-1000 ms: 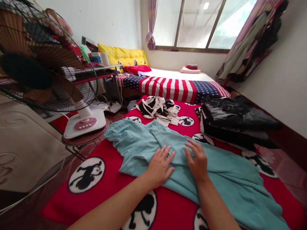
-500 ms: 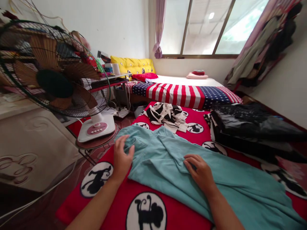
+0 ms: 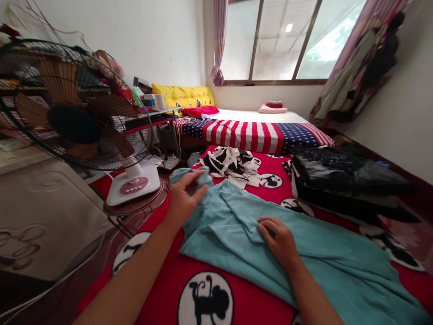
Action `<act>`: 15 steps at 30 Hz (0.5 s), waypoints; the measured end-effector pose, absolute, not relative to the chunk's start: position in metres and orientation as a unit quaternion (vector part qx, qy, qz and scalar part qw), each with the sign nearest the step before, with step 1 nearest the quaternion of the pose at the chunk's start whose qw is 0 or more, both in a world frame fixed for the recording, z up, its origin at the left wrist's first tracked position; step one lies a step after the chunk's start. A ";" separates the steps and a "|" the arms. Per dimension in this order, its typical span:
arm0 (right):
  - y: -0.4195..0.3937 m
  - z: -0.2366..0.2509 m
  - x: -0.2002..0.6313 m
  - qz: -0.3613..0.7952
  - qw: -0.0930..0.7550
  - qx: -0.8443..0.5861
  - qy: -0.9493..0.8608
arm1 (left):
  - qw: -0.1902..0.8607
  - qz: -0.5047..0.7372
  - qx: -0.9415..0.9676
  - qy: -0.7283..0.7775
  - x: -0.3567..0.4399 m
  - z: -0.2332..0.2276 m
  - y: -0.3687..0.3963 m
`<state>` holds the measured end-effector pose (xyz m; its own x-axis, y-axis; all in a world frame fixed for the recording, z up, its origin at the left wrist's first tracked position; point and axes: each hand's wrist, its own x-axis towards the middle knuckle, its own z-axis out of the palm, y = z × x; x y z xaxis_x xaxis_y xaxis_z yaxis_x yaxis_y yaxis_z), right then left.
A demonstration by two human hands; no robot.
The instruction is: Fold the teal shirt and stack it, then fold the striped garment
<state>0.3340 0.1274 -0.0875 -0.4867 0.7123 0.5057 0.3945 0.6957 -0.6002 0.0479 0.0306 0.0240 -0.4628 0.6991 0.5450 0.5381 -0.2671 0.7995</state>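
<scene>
A teal garment, seemingly a shirt, lies partly folded across a red blanket with black animal figures in white circles. My left hand is over the garment's far left end, thumb apart from the fingers; the cloth around it is bunched and a little raised. Whether the fingertips pinch any cloth is unclear, since motion blurs them. My right hand rests on the middle of the garment, its fingers loosely bent and lying on the fabric.
Beyond the garment is a crumpled black-and-white garment. Dark folded clothes are stacked at right. A fan stands on a stool at left. Another bed with a flag-patterned cover is under the window.
My left hand has moved forward and slightly right, pushing up the garment's left end, which is now more bunched. My right hand stays on the cloth. The view has shifted slightly.
</scene>
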 end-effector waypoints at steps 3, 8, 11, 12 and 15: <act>0.128 -0.085 0.338 0.232 0.437 -0.364 -0.789 | 0.126 0.462 0.733 0.484 0.103 0.039 0.015; 0.127 -0.081 0.343 0.271 0.461 -0.433 -0.726 | 0.069 0.493 0.698 0.514 0.118 -0.009 -0.013; 0.127 -0.080 0.343 0.295 0.459 -0.436 -0.716 | -0.007 0.504 0.635 0.585 0.100 -0.036 -0.023; 0.127 -0.080 0.343 0.300 0.465 -0.432 -0.712 | -0.024 0.493 0.629 0.601 0.095 -0.041 -0.024; 0.126 -0.080 0.343 0.307 0.487 -0.417 -0.703 | -0.026 0.450 0.643 0.619 0.085 -0.051 -0.024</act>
